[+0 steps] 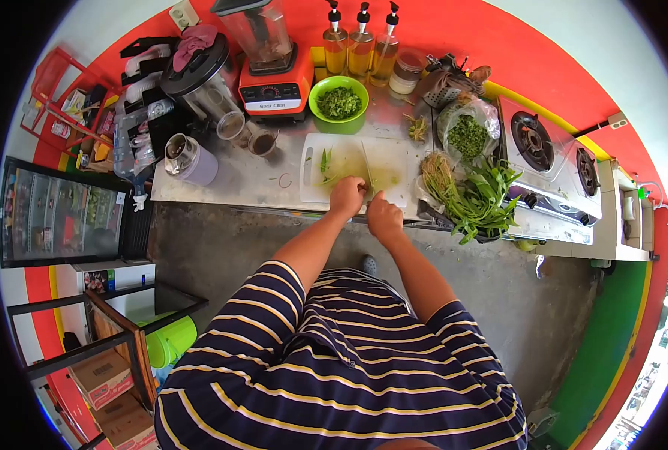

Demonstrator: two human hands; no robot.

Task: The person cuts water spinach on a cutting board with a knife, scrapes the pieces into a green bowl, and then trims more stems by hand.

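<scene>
A white cutting board [314, 186] lies near the front edge of the metal counter, its surface stained green. My right hand [384, 219] is closed around a knife, whose thin blade [368, 163] points away from me over the board. Beside the blade my left hand [347, 196] is closed, fingers curled; what they hold, if anything, is hidden. Some cut green leaf pieces [325, 160] lie on the left half of the board. Behind it stands a green bowl [363, 96] of chopped greens. To the right, a bundle of leafy greens [473, 199] rests with its roots toward the board.
A red blender [275, 91], three pump bottles [360, 52] and a steel pot [203, 82] line the back. A plastic bag [488, 114] holds more chopped greens. The gas stove [551, 169] is at right. Two glass cups [233, 127] and a jug [195, 161] stand left.
</scene>
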